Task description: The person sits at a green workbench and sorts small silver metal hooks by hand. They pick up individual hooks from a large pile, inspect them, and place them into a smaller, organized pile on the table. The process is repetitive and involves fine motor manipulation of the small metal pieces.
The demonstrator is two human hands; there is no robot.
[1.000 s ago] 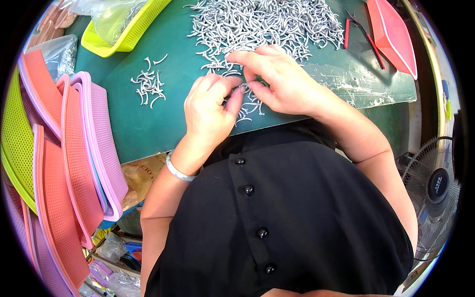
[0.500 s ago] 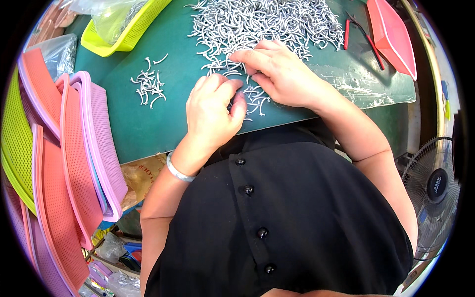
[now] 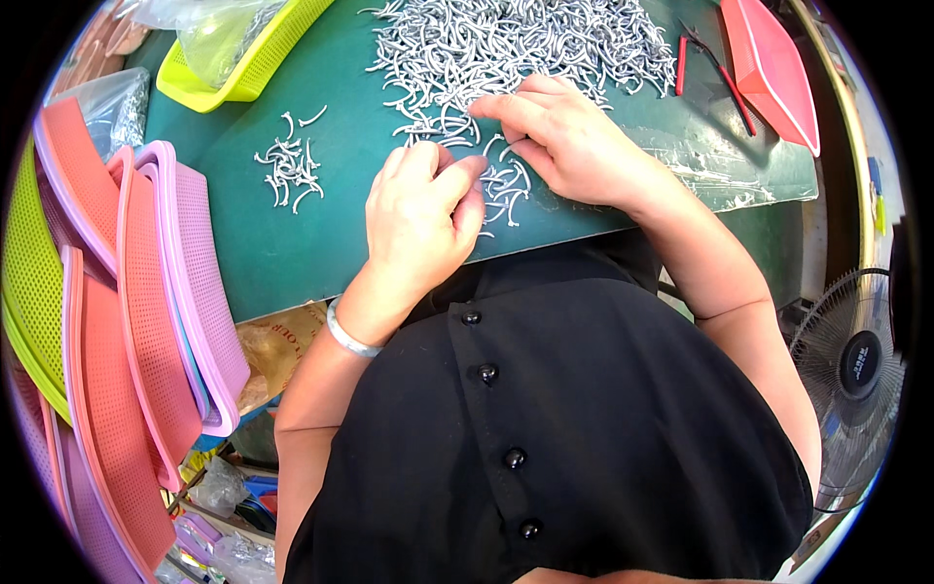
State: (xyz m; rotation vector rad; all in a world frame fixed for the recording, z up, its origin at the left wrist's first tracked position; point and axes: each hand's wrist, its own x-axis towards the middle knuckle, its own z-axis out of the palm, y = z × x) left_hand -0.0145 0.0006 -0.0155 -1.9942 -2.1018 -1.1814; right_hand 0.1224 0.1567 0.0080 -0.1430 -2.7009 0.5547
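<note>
A large heap of small curved silver-grey pieces (image 3: 525,44) spreads over the far middle of the green table (image 3: 263,253). My right hand (image 3: 574,146) is at the heap's near edge, index finger stretched out and thumb apart from it, with loose pieces beneath. Close by on its left, my left hand (image 3: 418,209) is curled, thumb and index finger together; whatever it may hold is hidden. Between and below the hands lies a small cluster of the same curved pieces (image 3: 506,190). Farther left is another small pile of pieces (image 3: 292,170).
Red-handled pliers (image 3: 720,73) lie at the right, beside a pink tray (image 3: 773,78). A lime-green basket (image 3: 238,78) with a plastic bag stands at the far left. Stacked perforated baskets (image 3: 146,321) crowd the left side. A fan (image 3: 856,365) stands at the right.
My right hand has shifted slightly right, away from my left hand, uncovering more of the pieces between them. My left hand stays nearly in place.
</note>
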